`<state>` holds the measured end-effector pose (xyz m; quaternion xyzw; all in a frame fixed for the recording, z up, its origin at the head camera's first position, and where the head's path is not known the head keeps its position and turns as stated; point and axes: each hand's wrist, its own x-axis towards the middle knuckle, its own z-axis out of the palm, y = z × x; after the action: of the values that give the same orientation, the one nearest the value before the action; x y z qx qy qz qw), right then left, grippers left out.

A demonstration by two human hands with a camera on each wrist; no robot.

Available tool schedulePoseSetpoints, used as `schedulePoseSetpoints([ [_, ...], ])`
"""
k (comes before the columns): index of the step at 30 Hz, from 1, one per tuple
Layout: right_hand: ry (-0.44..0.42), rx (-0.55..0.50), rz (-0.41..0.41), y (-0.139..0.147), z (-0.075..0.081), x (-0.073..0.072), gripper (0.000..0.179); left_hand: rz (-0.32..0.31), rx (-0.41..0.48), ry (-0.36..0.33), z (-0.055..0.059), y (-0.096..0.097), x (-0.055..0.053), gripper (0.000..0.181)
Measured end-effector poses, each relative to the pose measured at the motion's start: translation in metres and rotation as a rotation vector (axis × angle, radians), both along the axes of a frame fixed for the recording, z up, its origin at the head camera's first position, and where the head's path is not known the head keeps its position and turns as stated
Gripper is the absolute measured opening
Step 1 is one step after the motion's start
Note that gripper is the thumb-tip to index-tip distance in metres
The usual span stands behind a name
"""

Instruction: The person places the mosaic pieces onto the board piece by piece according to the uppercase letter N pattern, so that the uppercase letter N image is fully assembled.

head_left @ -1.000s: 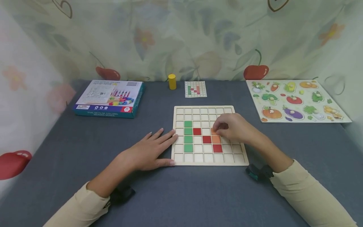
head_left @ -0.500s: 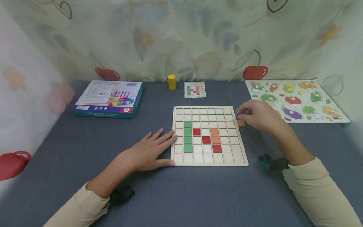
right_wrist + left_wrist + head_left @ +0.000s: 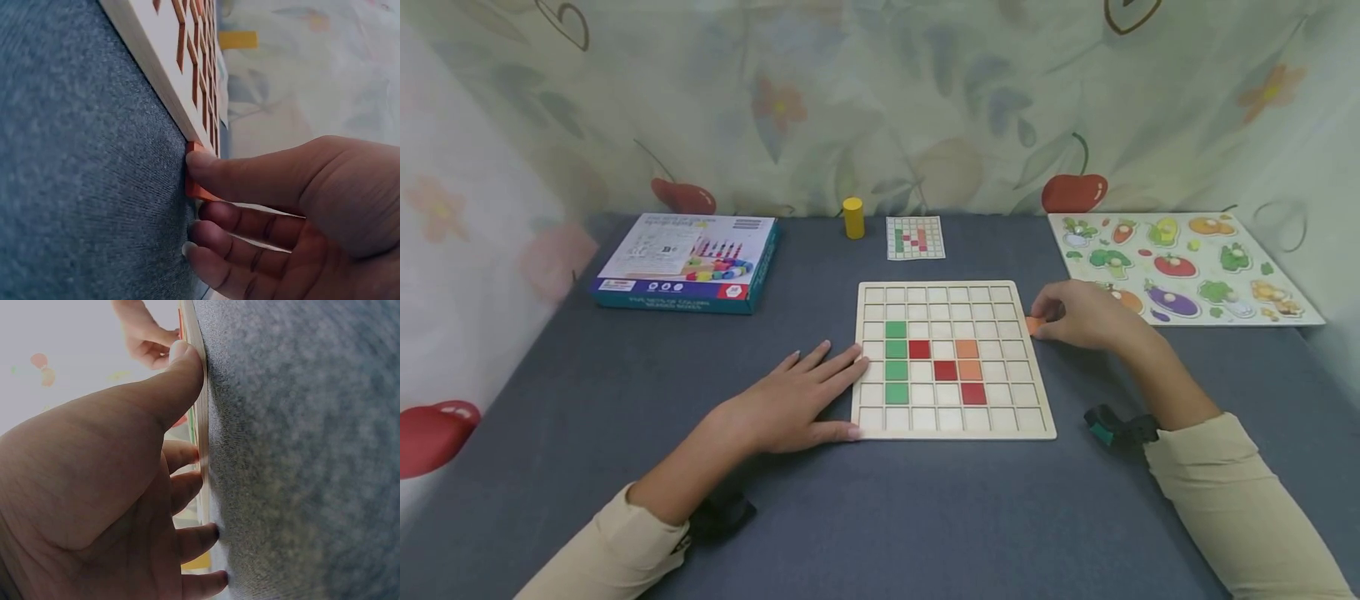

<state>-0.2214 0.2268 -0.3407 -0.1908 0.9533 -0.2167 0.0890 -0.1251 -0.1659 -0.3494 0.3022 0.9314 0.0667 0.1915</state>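
Note:
A wooden grid board (image 3: 953, 423) lies flat on the dark table, with green, red and orange square tiles set in some of its cells. My left hand (image 3: 793, 404) rests with spread, straight fingers at the board's left edge, fingertips and thumb touching the rim. Just off the board's right edge, my right hand (image 3: 1086, 315) pinches a loose orange tile (image 3: 199, 187) between thumb and index finger. That tile sits low at the table, close beside the board's rim in the right wrist view. Its far side is hidden by the fingers.
Behind the board lies a small printed pattern card (image 3: 916, 238) with a yellow cylinder (image 3: 853, 218) upright to its left. A boxed toy set (image 3: 688, 262) is at the back left. A vegetable puzzle board (image 3: 1206, 300) lies at the back right, near my right hand.
My right hand has gone from the orange tile in the grid out to the right of the board, and now grips the loose orange tile there. The left hand stays put.

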Motion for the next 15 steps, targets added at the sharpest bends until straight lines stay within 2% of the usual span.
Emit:
schedulePoseSetpoints([
  [9, -0.031, -0.070, -0.065, 0.005, 0.009, 0.000, 0.014, -0.001, 0.002, 0.009, 0.000, 0.000, 0.001, 0.090],
  [15, -0.026, -0.125, -0.053, -0.004, 0.015, 0.001, 0.011, 0.002, 0.004, 0.008, 0.000, 0.000, 0.001, 0.090],
])
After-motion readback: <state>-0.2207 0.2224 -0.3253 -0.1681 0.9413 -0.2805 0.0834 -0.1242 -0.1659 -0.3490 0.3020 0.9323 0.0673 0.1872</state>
